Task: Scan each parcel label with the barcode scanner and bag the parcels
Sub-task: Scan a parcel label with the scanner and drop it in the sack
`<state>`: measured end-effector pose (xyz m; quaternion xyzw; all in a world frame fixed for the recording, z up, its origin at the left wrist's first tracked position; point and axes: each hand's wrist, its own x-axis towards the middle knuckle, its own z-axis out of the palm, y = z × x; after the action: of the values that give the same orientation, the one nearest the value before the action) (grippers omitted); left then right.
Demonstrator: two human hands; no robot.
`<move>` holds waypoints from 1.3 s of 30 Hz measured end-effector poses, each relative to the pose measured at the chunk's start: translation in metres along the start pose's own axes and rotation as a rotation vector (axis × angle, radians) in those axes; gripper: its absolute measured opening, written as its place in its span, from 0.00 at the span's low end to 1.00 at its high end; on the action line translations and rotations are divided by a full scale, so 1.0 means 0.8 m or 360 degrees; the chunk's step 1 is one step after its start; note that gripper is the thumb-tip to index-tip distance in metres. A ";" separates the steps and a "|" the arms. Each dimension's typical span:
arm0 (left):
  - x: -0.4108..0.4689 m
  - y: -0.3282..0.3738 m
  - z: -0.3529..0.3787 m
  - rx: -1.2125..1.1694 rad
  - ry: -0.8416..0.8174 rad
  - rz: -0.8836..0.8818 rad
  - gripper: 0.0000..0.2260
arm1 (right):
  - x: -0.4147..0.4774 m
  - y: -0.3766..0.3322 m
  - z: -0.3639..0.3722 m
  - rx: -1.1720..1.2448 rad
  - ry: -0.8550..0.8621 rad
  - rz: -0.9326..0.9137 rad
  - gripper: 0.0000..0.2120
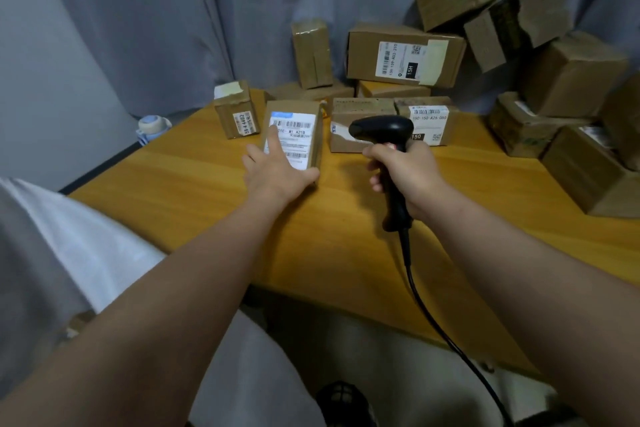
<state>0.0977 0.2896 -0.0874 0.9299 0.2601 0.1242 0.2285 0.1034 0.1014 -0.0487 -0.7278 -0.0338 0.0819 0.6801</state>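
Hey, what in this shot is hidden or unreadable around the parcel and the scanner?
Head view: the left hand covers the lower left of the label on the front parcel.
Head view: the barcode scanner in the right hand points away, so its window is unseen.
Head view: the cable runs off the bottom edge.
Head view: small print blurred.

grey pleated curtain [138,28] covers the whole back of the room. yellow wood-grain table [207,191] stands in front, dark edge on its left. light soft, even.

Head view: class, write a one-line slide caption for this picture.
Left hand rests on a labelled parcel; right hand grips the barcode scanner beside it.
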 end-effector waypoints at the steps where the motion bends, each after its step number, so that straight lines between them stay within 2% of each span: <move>1: -0.022 0.002 0.000 -0.0018 -0.0008 0.0031 0.49 | -0.014 -0.001 -0.001 0.0030 -0.0026 -0.0002 0.08; 3: -0.067 0.006 0.002 -0.0089 -0.0034 0.0113 0.49 | -0.043 0.000 -0.006 0.0107 -0.0044 0.0004 0.09; 7: -0.156 0.019 0.015 -0.0179 -0.0025 0.0337 0.50 | -0.099 0.020 -0.029 0.0156 0.0096 -0.0036 0.08; 11: -0.220 0.041 0.037 -0.0341 -0.0078 0.0487 0.51 | -0.156 0.039 -0.068 0.0468 0.0170 -0.0065 0.08; 15: -0.270 0.063 0.055 -0.0772 -0.0228 0.0652 0.41 | -0.192 0.054 -0.119 0.0530 0.0334 -0.0110 0.13; 16: -0.276 0.069 0.055 -0.0931 -0.0272 0.0620 0.39 | -0.197 0.058 -0.132 0.0525 0.0375 -0.0116 0.13; 18: -0.281 0.083 0.051 -0.1170 -0.0400 0.0498 0.40 | -0.204 0.064 -0.157 0.0504 0.0427 -0.0108 0.08; 20: -0.278 0.096 0.048 -0.1205 -0.0585 0.0426 0.45 | -0.208 0.068 -0.175 0.0524 0.0439 -0.0098 0.04; 22: -0.275 0.105 0.044 -0.1186 -0.0820 0.0413 0.42 | -0.210 0.069 -0.186 0.0534 0.0445 -0.0104 0.03; 24: -0.270 0.106 0.043 -0.1191 -0.0948 0.0406 0.39 | -0.213 0.071 -0.192 0.0532 0.0435 -0.0117 0.03; 25: -0.268 0.105 0.043 -0.1171 -0.0948 0.0410 0.37 | -0.214 0.071 -0.192 0.0518 0.0434 -0.0118 0.02; 28: -0.268 0.101 0.044 -0.1213 -0.0904 0.0353 0.34 | -0.220 0.078 -0.195 0.0346 0.0522 -0.0220 0.11; 31: -0.273 0.097 0.048 -0.1319 -0.0815 0.0252 0.31 | -0.230 0.087 -0.200 0.0052 0.0520 -0.0418 0.06; 32: -0.275 0.096 0.050 -0.1346 -0.0792 0.0235 0.30 | -0.235 0.090 -0.200 -0.0025 0.0511 -0.0449 0.08; 35: -0.279 0.094 0.051 -0.1403 -0.0778 0.0215 0.32 | -0.250 0.097 -0.197 -0.0192 0.0505 -0.0533 0.23; 39: -0.285 0.091 0.050 -0.1471 -0.0809 0.0205 0.34 | -0.268 0.103 -0.188 -0.0352 0.0550 -0.0639 0.25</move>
<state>-0.0477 0.0969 -0.1118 0.7470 0.0571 0.0102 0.6623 -0.0878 -0.0874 -0.1054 -0.7793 -0.0696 -0.1840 0.5949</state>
